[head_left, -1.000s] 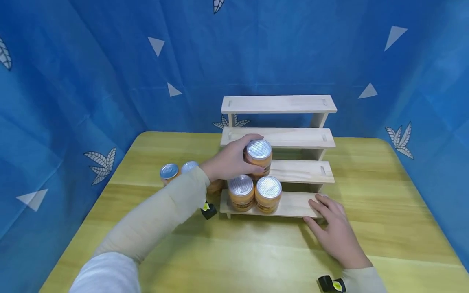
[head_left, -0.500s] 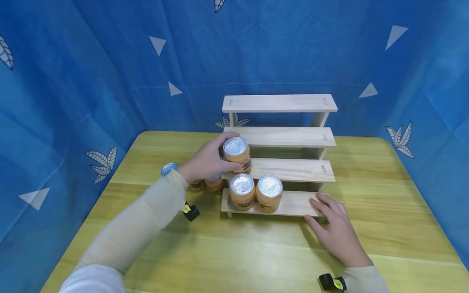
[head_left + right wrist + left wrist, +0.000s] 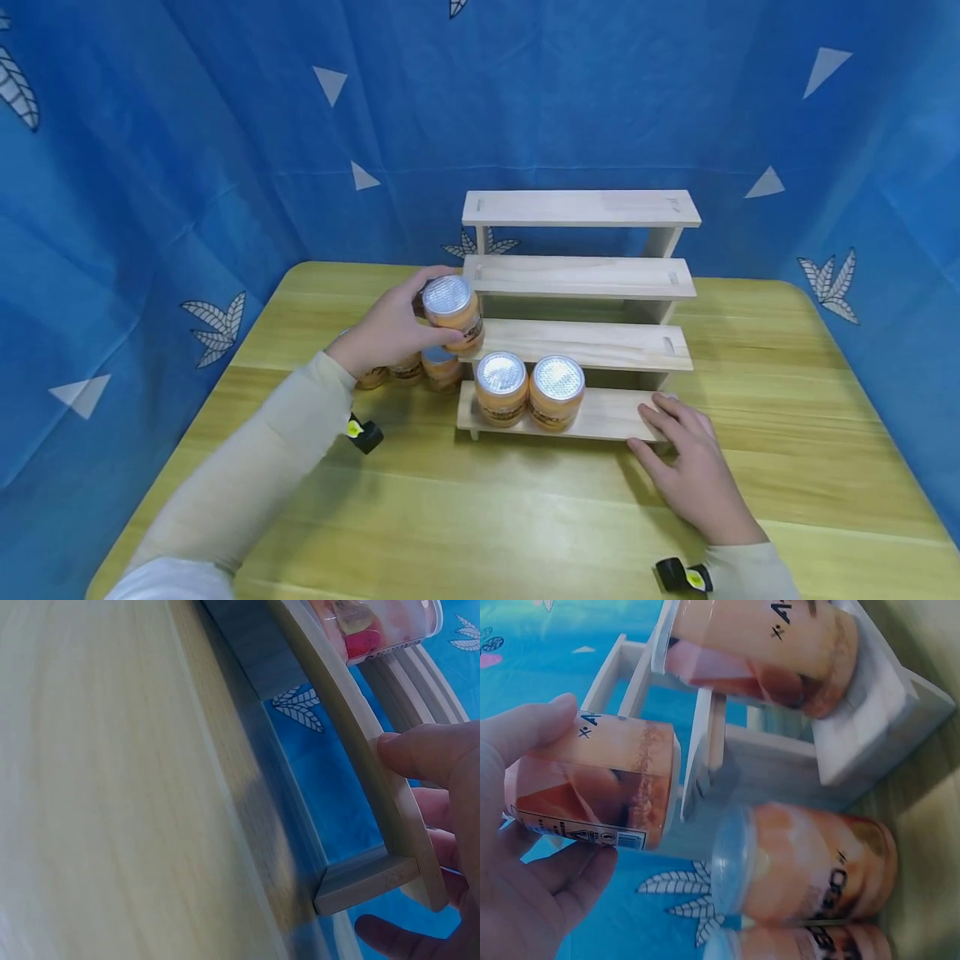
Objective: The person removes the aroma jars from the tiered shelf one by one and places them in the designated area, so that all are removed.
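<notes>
My left hand (image 3: 393, 325) grips an orange printed can (image 3: 453, 310) with a silver lid, held up just beyond the left end of the wooden step rack (image 3: 585, 343). In the left wrist view, thumb and fingers wrap round this can (image 3: 604, 784). Two matching cans, a left one (image 3: 501, 390) and a right one (image 3: 557, 393), stand side by side on the lowest step. At that step's right end, my right hand (image 3: 693, 471) holds the board (image 3: 397, 802), thumb on its front edge and fingers over it.
On the table (image 3: 450, 517), left of the rack and partly hidden behind the left hand, stand more cans (image 3: 442, 371). The rack rises in several steps to a top board (image 3: 581, 207). A blue patterned cloth (image 3: 570, 100) hangs behind the table.
My left hand has carried the can leftward, from above the second step to beyond the rack's left end. The right hand keeps its place. The view has shifted slightly.
</notes>
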Demonstrator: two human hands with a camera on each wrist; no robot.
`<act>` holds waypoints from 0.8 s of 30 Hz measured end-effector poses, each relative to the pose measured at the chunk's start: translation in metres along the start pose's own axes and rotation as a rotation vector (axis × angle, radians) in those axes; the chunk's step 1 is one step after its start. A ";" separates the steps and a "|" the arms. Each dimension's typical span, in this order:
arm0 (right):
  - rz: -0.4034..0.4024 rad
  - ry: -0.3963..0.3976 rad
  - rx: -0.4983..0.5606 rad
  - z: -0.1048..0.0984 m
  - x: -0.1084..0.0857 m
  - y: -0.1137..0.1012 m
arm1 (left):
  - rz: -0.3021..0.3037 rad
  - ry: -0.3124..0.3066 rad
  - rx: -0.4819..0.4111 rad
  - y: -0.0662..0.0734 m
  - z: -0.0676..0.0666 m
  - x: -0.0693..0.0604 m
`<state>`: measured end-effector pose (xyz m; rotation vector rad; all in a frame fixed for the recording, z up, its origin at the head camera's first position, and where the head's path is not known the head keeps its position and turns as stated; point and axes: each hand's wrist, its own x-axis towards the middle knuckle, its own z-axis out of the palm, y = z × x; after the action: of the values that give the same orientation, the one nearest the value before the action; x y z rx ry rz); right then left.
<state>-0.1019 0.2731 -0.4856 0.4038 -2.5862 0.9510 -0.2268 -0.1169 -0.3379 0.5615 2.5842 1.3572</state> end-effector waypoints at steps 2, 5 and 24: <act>-0.001 0.004 -0.003 -0.001 0.000 0.000 | -0.008 0.005 -0.009 -0.005 -0.003 -0.005; -0.004 0.005 -0.004 -0.001 0.000 0.000 | -0.030 0.016 -0.015 -0.013 -0.006 -0.012; -0.001 -0.002 0.025 0.001 0.000 0.001 | -0.026 -0.061 0.013 -0.044 -0.002 -0.063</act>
<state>-0.1026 0.2736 -0.4870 0.4123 -2.5777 0.9846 -0.1809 -0.1664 -0.3746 0.5605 2.5443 1.2954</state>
